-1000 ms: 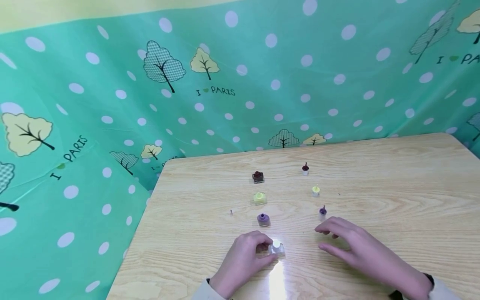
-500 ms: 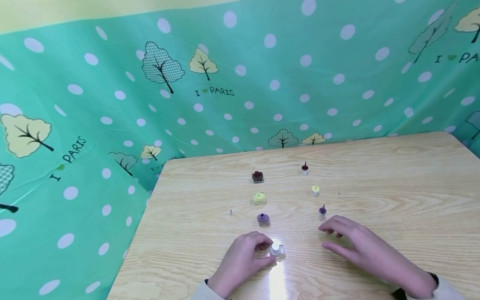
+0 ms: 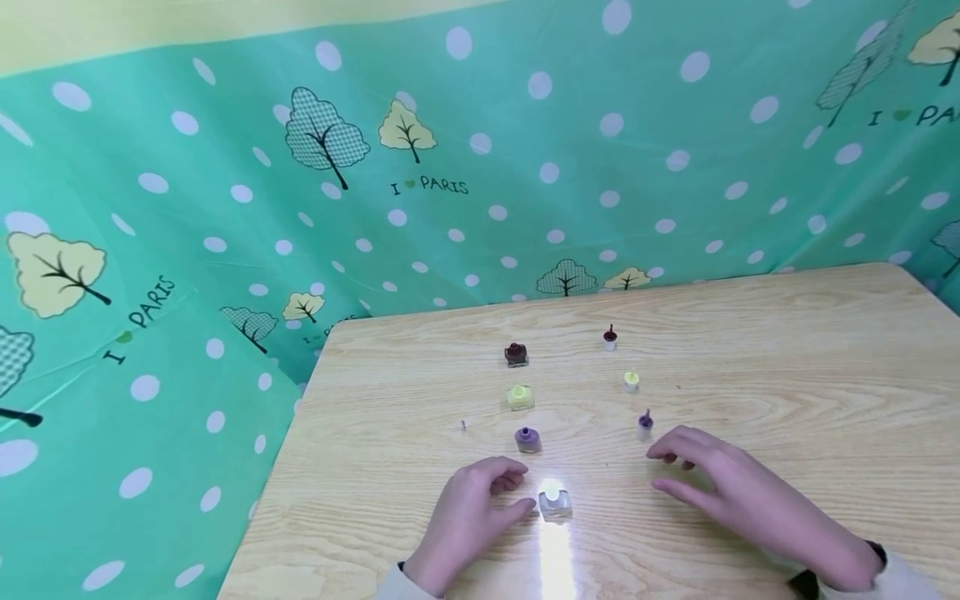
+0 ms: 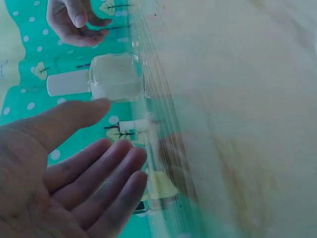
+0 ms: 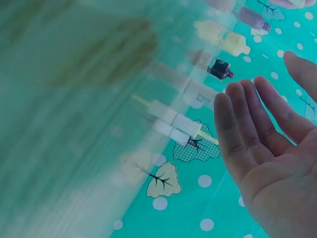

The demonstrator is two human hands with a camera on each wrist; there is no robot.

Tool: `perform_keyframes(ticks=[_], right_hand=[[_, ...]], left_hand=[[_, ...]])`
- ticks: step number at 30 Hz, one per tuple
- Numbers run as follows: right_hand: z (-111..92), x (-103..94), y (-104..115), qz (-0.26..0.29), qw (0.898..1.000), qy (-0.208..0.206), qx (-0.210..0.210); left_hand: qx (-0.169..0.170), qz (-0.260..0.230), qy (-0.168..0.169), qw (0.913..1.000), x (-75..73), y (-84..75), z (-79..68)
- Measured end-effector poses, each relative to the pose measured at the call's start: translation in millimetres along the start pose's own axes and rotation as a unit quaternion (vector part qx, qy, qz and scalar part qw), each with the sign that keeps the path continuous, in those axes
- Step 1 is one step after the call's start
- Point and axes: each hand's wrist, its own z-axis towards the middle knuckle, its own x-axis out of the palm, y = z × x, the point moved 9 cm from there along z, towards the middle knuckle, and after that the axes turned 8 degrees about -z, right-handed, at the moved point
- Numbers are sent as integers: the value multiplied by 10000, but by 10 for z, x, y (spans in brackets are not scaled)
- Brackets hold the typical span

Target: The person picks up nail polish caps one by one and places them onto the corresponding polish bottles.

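A capped nail polish bottle (image 3: 555, 505), pale with a white cap, stands upright on the table near the front. Just to its left is my left hand (image 3: 467, 517), fingers relaxed and apart from the glass; the left wrist view shows the thumb beside the bottle (image 4: 116, 77). My right hand (image 3: 723, 492) hovers over the table with loosely bent fingers and nothing in them. Nearest to it stands a white cap with a purple brush (image 3: 645, 426) pointing up. An uncapped purple polish bottle (image 3: 527, 441) sits beyond my left hand.
Behind the purple bottle stand an uncapped yellow polish bottle (image 3: 520, 397) and a dark red one (image 3: 516, 355). To their right, a yellow brush cap (image 3: 632, 382) and a dark red brush cap (image 3: 611, 338) stand upside down. A polka-dot curtain (image 3: 480, 158) hangs behind the table (image 3: 787, 358).
My left hand has let go of the white-capped bottle and drawn back a little to the left. My right hand has shifted slightly to the right. The other bottles and caps stay put.
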Motion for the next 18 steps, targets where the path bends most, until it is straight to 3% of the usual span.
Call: perform_keyframes(ticks=[18], right_hand=[[114,30,-332,93,9968,405,681]], left_hand=[[-267,21,-573,9980,-158,88,82]])
